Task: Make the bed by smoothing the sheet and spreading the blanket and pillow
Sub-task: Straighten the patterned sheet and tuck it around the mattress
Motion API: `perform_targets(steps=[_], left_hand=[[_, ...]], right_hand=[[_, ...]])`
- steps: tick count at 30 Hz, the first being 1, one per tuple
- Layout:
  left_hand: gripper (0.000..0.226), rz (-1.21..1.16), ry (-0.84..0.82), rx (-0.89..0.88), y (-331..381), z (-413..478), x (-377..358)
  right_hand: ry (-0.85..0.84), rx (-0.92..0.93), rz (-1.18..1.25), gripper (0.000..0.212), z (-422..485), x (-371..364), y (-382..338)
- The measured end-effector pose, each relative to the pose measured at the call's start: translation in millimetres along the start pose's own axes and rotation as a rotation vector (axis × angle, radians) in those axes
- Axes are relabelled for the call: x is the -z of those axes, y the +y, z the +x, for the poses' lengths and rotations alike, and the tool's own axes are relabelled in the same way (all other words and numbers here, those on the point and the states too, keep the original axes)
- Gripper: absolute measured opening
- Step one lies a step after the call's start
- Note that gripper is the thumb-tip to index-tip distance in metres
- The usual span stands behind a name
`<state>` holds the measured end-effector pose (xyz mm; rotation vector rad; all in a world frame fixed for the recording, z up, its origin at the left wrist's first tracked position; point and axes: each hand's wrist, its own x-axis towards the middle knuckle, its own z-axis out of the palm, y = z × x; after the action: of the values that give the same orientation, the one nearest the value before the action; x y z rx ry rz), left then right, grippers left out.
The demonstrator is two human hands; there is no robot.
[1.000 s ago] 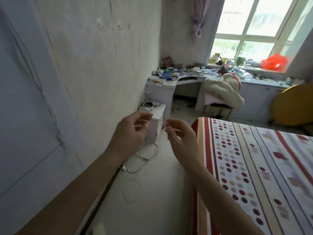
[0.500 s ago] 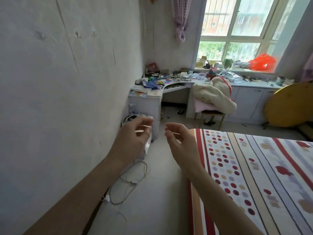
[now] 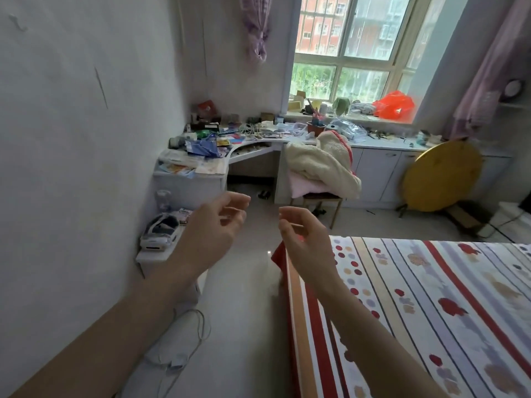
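Observation:
The bed fills the lower right, covered by a flat sheet (image 3: 416, 305) with red, tan and lilac stripes, dots and flowers. My left hand (image 3: 209, 234) and my right hand (image 3: 307, 242) are raised side by side in the air by the bed's near-left corner, the right one over the sheet's edge. Their fingers are loosely curled, and I see nothing held in either. A cream fluffy blanket (image 3: 319, 165) lies heaped over pink fabric on a chair (image 3: 321, 198) across the room. No pillow is in view.
A white wall runs close on the left. A low white cabinet (image 3: 155, 255) and loose cables (image 3: 184, 349) sit in the narrow floor strip beside the bed. A cluttered corner desk (image 3: 195, 173) stands under the window; a round yellow tabletop (image 3: 442, 175) leans against the cupboards.
My view has swung up and right, showing more of the window and the bed. Both hands keep the same raised pose with curled fingers, slightly further apart.

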<state>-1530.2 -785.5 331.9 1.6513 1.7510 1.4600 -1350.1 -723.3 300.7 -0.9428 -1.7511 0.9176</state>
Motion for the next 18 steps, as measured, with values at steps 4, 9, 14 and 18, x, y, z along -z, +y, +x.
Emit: perform_targets(steps=[4, 9, 14, 18], left_hand=[[0.024, 0.010, -0.059, -0.028, -35.8, 85.4, -8.7], [0.025, 0.007, -0.109, -0.039, -75.5, 187.1, -37.3], [0.025, 0.016, -0.148, -0.054, -113.4, 289.5, -76.8], [0.025, 0.027, -0.149, -0.034, -134.3, 367.9, -106.4]], right_hand=[[0.057, -0.014, -0.039, 0.020, 82.0, -7.9, 22.5], [0.119, -0.042, -0.050, 0.019, 174.5, -11.5, 64.6], [0.141, -0.067, -0.054, 0.022, 272.7, -9.7, 121.4], [0.137, -0.080, -0.025, 0.020, 350.5, -0.4, 158.6]])
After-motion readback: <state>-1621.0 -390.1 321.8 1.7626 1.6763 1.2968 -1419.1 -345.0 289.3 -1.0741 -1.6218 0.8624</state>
